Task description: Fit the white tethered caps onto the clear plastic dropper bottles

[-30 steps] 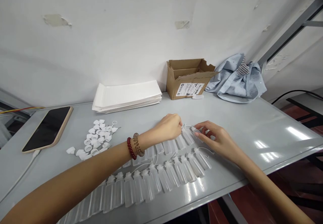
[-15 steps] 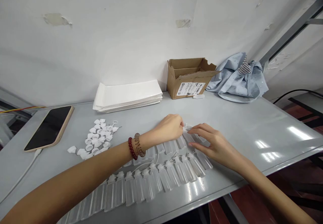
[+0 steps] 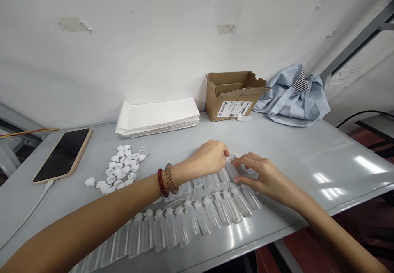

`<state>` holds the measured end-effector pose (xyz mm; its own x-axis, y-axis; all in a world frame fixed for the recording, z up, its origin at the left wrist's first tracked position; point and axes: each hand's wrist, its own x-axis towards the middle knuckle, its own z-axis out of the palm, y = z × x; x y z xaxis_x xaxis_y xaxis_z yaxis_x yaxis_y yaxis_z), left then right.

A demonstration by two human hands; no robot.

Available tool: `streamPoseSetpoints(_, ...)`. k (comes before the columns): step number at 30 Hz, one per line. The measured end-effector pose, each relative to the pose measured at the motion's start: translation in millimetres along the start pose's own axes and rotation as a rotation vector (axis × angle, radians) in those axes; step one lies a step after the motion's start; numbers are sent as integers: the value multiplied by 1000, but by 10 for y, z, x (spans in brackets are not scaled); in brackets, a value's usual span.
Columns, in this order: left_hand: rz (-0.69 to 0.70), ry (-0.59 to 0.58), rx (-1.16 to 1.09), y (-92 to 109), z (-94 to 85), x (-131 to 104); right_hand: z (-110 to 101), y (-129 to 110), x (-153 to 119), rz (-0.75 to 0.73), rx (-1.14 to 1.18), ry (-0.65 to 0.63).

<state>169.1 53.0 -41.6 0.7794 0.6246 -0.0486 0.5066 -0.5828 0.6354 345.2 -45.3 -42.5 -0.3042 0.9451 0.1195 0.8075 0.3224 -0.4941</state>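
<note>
My left hand (image 3: 212, 157), with its back turned to me, is closed near the neck end of a small clear plastic bottle; its fingertips and whatever they pinch are hidden. Close on the right, my right hand (image 3: 258, 170) has thumb and fingers closed on the body of that bottle (image 3: 233, 169). Rows of similar clear bottles (image 3: 184, 225) with white tops lie flat below both hands, with thin white loops among them. A heap of loose white caps (image 3: 121, 168) lies to the left of my left forearm.
A phone (image 3: 63, 156) with a white cable lies at the left on the grey table (image 3: 295, 154). Behind are a stack of white sheets (image 3: 158, 117), an open cardboard box (image 3: 235, 96) and light blue cloth (image 3: 294, 96). One small clear piece (image 3: 244, 118) lies before the box.
The whole view has shifted slightly, so everything appears a little further right. Both hands keep nearly the same pose at the same bottle.
</note>
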Motion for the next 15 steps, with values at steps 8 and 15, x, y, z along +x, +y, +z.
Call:
streamPoseSetpoints(8, 9, 10, 9, 9, -4, -5, -35, -10, 22, 25, 34, -19)
streamPoseSetpoints(15, -42, 104, 36, -34, -191, -246, -178, 73, 136, 59, 59, 47)
